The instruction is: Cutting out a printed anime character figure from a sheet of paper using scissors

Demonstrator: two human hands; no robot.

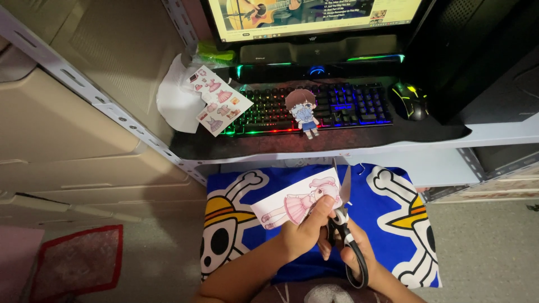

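the left hand [303, 230] is pinching a strip of paper with a drawn girl in a pink dress [297, 203]; the fingers are pressed together on the right end of the paper, near the girl's pink hair; the paper is tilting up to the right, over a blue cloth with skull pictures [376, 191] that is lying below the front edge of the table [494, 133]; the right hand [351, 249] is gripping a pair of black scissors [343, 224] with its fingers curled through the handles; the blades are standing open and pointing up, just beside the right end of the paper, touching or almost touching its edge.

on the table a keyboard with glowing rainbow keys [359, 104] is lying along the middle; a cut-out paper doll with brown hair [303, 112] is lying on the keyboard near the front edge; a sheet with little paper clothes [218, 101] is lying at the left end of the table, on top of a white paper [171, 101]; a black mouse with green light [409, 100] is sitting at the right end of the keyboard; a screen [314, 17] is glowing at the back edge of the table.
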